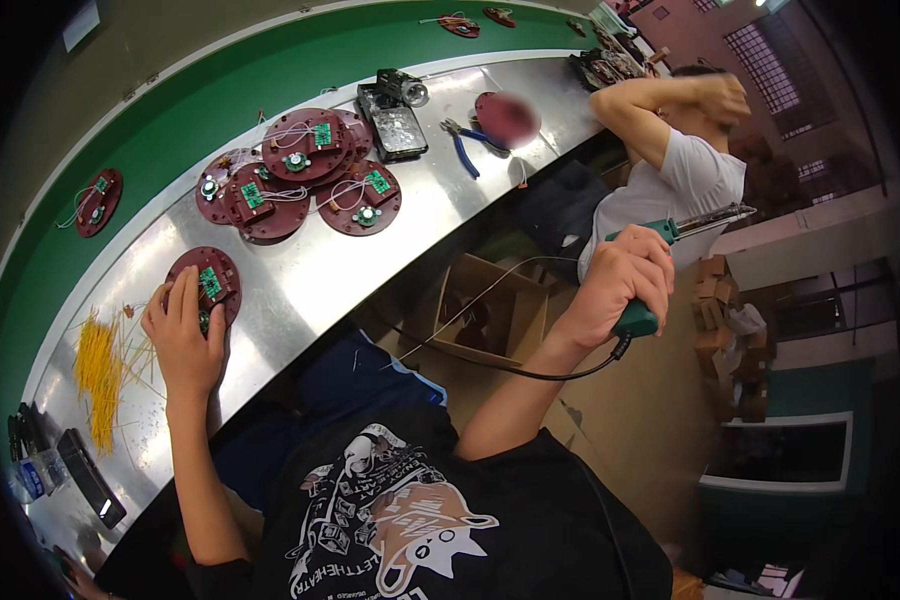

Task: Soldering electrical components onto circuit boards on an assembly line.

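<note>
Left hand (185,335): fingers spread, resting on a disc (229,290); right hand (627,275): clamped round an iron (637,320), well right of the disc, its shaft directed toward a co-worker (670,180). A careless swing could burn that neighbour, if the tip is hot, or the cord (570,376) could snag. The shiny metal desk (280,290) carries yellow wires (100,375) left of the disc and piled discs (300,165) to its right; farther right, a carton (485,270) stands below desk level.

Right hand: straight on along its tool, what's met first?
Looks free past the green-handled tool; only the background wall seems in line, though depth to the co-worker is unclear.
</note>
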Demonstrator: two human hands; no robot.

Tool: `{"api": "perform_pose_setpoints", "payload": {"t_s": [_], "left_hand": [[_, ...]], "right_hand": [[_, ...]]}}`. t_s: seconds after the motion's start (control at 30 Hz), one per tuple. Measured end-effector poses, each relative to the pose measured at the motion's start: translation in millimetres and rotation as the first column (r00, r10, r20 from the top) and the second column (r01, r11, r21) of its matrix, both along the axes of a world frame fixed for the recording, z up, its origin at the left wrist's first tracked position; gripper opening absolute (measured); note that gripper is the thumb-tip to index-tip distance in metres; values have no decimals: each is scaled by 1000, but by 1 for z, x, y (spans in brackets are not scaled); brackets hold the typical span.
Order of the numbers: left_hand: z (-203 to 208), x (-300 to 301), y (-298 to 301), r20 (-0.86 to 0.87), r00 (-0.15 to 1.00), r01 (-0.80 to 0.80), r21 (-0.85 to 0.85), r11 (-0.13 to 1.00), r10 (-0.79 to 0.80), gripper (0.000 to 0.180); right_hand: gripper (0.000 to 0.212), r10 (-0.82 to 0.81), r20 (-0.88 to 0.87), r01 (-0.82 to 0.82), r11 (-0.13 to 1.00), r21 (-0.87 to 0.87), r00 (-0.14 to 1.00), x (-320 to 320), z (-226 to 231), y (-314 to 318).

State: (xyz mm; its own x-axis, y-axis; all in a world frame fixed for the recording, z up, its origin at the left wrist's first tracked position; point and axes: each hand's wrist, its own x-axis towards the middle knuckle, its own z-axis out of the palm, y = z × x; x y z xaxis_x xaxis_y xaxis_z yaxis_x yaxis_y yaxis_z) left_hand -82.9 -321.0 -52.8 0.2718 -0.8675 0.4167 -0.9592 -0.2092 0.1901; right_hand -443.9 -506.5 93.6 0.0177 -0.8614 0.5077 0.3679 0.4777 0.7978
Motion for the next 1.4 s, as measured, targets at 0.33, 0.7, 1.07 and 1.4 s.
{"api": "perform_pose_setpoints", "payload": {"t_s": [0.33,0.7,1.07,1.4], "left_hand": [[7,13,0,22,1000,13,-40,999,-12,53],[53,57,-44,-282,959,-82,-270,959,3,50],[28,227,-144,-42,936,-338,161,927,348,62],[44,231,-135,-14,965,-246,313,917,263,56]], "right_hand": [[18,80,-5,-80,996,-27,997,33,-8,-1],[14,132,-373,-58,977,204,918,36,-76,-10],[21,209,-612,-51,963,266,762,79,-87,-16],[27,148,-704,25,973,229,695,66,-98,-17]]}}
